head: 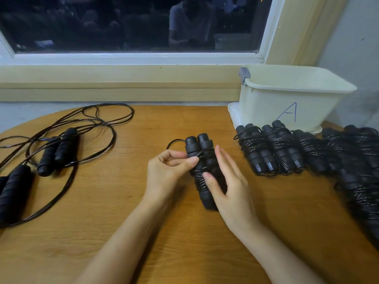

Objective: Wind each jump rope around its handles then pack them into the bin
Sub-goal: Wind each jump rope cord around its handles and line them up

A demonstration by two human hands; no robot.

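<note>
At the centre of the wooden table (143,212), right before the person, a jump rope (202,152) with cord coiled round its paired handles sits between both hands. The right hand (229,185) holds the handles, thumb across the coils, fingers straight along the far side. The left hand (170,171) pinches the cord against the handles; a small loop (174,141) sticks out at 11 o'clock. Out at 9 o'clock lie loose ropes (61,148), cords sprawling. At 3 o'clock, wound ropes (272,148) lie side by side. Just beyond them, at 1 o'clock, sits the cream bin (287,99), marked A, below the dark window (133,23).
</note>
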